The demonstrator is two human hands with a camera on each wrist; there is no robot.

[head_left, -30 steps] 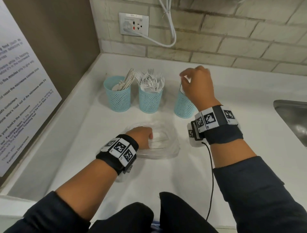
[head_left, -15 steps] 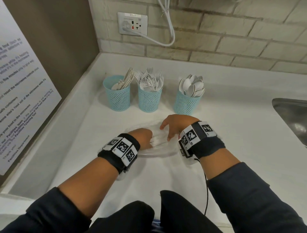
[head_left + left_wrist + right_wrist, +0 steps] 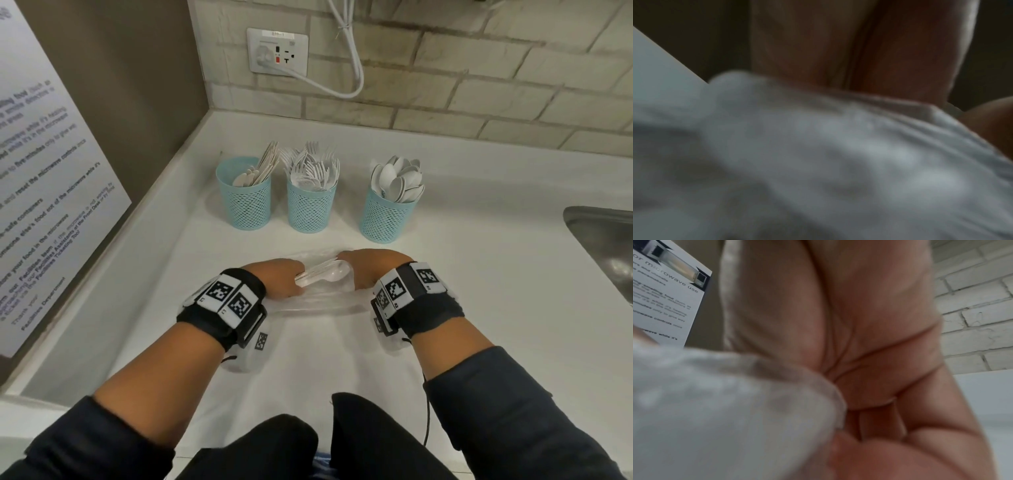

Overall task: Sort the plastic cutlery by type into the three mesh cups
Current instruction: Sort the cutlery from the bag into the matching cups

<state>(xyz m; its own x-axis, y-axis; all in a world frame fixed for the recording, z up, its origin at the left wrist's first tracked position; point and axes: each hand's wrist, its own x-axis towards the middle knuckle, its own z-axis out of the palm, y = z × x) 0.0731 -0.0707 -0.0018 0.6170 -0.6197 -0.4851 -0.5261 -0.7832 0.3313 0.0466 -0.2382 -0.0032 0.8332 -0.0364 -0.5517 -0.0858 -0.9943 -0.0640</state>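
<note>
Step in hand: pulling more cutlery from the clear plastic bag [image 3: 318,301] lying on the table [image 3: 479,308], in front of the three mesh cups. Left cup [image 3: 244,202] holds knives, middle cup [image 3: 311,205] forks, right cup [image 3: 387,214] spoons; all three look well filled.

Left hand [image 3: 279,279] is curled around one end of a small bundle of white cutlery [image 3: 323,275]; a spoon bowl shows at the other end. Right hand [image 3: 371,269] meets that end, fingers bent down over it and hidden, so I cannot tell whether it grips. Both wrist views are blurred.

Next move, as I judge it: pick out one type, likely spoons, and carry it to the right cup.
</note>
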